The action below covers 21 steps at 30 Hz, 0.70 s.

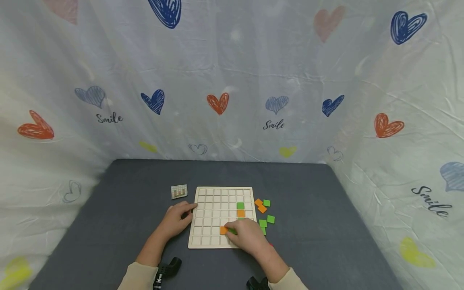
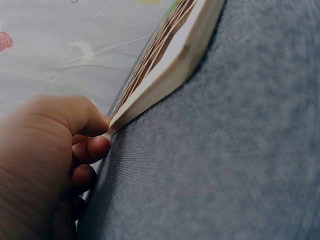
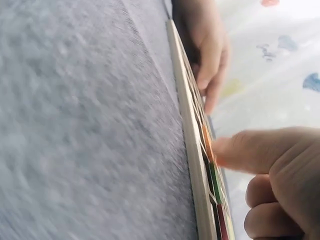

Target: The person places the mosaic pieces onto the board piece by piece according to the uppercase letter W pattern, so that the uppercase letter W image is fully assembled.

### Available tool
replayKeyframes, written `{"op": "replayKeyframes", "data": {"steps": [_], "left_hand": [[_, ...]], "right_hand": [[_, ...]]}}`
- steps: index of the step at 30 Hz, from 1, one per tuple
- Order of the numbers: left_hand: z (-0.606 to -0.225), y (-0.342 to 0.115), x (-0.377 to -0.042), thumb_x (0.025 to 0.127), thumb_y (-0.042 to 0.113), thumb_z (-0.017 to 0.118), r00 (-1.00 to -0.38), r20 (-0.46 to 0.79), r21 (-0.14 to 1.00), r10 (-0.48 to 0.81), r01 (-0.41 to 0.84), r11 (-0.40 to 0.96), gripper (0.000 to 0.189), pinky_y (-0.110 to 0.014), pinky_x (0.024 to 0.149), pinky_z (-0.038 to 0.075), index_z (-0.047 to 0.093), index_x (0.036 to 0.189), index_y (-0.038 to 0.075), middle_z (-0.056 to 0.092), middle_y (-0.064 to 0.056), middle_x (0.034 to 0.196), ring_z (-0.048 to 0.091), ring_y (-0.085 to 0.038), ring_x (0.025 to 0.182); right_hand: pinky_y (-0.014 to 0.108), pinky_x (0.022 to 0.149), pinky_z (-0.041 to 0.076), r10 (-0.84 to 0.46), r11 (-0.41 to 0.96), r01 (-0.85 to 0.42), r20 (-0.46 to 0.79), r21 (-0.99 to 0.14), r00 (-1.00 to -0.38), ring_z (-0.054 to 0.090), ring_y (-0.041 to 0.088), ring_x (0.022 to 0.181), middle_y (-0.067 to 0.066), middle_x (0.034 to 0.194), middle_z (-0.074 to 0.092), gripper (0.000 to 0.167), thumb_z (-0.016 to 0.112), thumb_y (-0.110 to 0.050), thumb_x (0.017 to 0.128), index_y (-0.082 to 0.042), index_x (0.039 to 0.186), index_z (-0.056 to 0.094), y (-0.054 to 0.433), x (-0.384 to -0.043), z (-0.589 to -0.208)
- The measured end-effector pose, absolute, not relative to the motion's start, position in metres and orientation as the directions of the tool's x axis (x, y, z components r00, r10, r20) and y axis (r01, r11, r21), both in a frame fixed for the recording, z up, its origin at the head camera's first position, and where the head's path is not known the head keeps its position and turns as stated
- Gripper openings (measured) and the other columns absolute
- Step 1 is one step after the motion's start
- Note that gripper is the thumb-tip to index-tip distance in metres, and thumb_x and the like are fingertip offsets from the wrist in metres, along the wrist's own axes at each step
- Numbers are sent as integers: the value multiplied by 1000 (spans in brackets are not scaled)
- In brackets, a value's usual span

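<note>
A pale wooden grid board (image 1: 208, 221) lies flat on the dark table. My left hand (image 1: 177, 218) is at its left side, the index fingertip touching the edge; the left wrist view shows thumb and fingers right at the rim. Over the lower right of the board, my right hand (image 1: 250, 237) pinches an orange tile (image 1: 223, 230) between thumb and index finger. Partly under that hand is a green tile (image 1: 233, 231), and a red tile (image 3: 222, 222) shows farther along the row. Higher up, another green tile (image 1: 240, 205) sits above a second orange tile (image 1: 241, 213).
Loose orange tiles (image 1: 262, 209) and several green tiles (image 1: 270, 219) lie right of the board. A small patterned card (image 1: 179, 191) is at its upper left. Black wrist gear (image 1: 168, 269) hangs at each sleeve. A white curtain (image 1: 246, 80) printed with hearts surrounds the table.
</note>
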<state>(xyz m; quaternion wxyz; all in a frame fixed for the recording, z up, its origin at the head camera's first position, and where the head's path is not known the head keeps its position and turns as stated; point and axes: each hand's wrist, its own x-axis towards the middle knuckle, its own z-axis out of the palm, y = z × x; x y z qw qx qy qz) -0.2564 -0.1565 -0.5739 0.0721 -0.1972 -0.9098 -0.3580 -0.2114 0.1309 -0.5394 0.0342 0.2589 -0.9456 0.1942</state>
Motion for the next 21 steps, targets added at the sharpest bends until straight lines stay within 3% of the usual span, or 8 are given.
{"op": "replayKeyframes", "data": {"steps": [4,6,13,16,21], "left_hand": [[-573,-157,-255,97,7,64,-914,271,623,302,406,669,35,-40,77,28,72,131,8,47,14,81,39,-5,66],[-573,-157,-255,97,7,65,-913,276,622,302,409,668,35,-40,76,27,72,131,8,47,14,81,38,-5,66],[-574,-157,-255,95,6,66,-899,312,606,307,437,665,35,-39,74,27,73,129,6,46,14,80,37,-4,65],[-574,-156,-255,95,6,65,-904,300,614,304,427,664,35,-39,75,27,73,129,7,47,14,80,38,-4,65],[-573,-157,-255,96,6,65,-913,273,625,302,407,666,36,-40,77,27,72,131,8,47,13,81,38,-6,66]], "right_hand": [[25,47,32,-438,785,-450,133,-426,-889,40,3,50,-14,55,50,26,75,-30,94,-20,117,80,138,-215,-536],[25,47,27,-405,784,-413,123,-462,-906,34,4,48,-13,53,42,28,75,-30,94,-19,120,79,145,-217,-533],[25,47,28,-265,729,-277,114,-627,-957,28,7,48,-9,56,38,29,75,-23,95,-16,123,78,176,-227,-525],[25,47,28,-213,720,-238,120,-652,-970,26,9,47,-6,55,32,28,75,-20,95,-14,122,78,192,-232,-523],[28,52,31,-121,735,-164,110,-659,-987,34,13,53,-2,65,39,22,77,-18,93,-13,114,80,219,-239,-522]]}}
